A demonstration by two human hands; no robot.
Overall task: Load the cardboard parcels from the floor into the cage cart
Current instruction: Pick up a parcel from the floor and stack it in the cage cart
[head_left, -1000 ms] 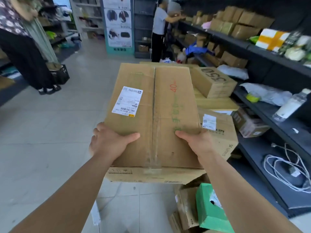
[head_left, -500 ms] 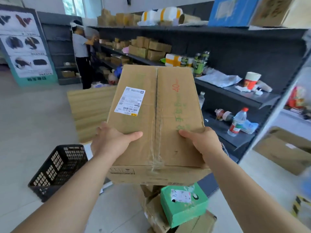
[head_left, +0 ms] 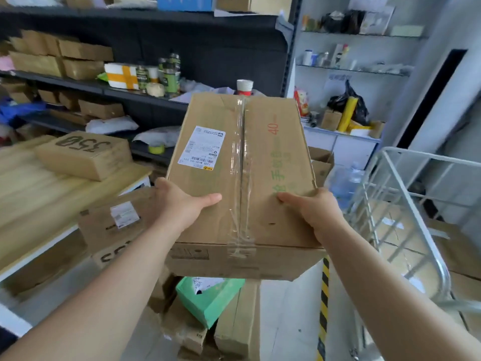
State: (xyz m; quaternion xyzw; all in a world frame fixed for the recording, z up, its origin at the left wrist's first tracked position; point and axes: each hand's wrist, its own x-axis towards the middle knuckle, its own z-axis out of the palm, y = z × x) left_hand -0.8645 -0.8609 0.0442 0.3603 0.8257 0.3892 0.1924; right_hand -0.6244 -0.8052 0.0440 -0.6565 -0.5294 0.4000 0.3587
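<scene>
Holds one cardboard parcel (head_left: 242, 178) up in the air, roughly level, with the taped seam pointing away from the body. Grips its near left corner with the left hand (head_left: 179, 204), thumb flat across the top, fingers wrapped round the side and out of sight. Grips its near right corner with the right hand (head_left: 315, 214) in the same way, thumb on top beside the green printing.

On the parcel's top, left of the seam: a white shipping label (head_left: 201, 148). Right of the parcel, near but apart: the wire cage cart (head_left: 442, 158), with brown cardboard showing through its bars. Directly beneath the parcel, on the floor: a green box (head_left: 208, 300) lying tilted among more cardboard parcels (head_left: 239, 321). Left of the parcel: a wooden table (head_left: 39, 199) carrying a box marked 350 (head_left: 83, 155). Behind the parcel: dark shelves (head_left: 130, 92) stacked with cartons.
</scene>
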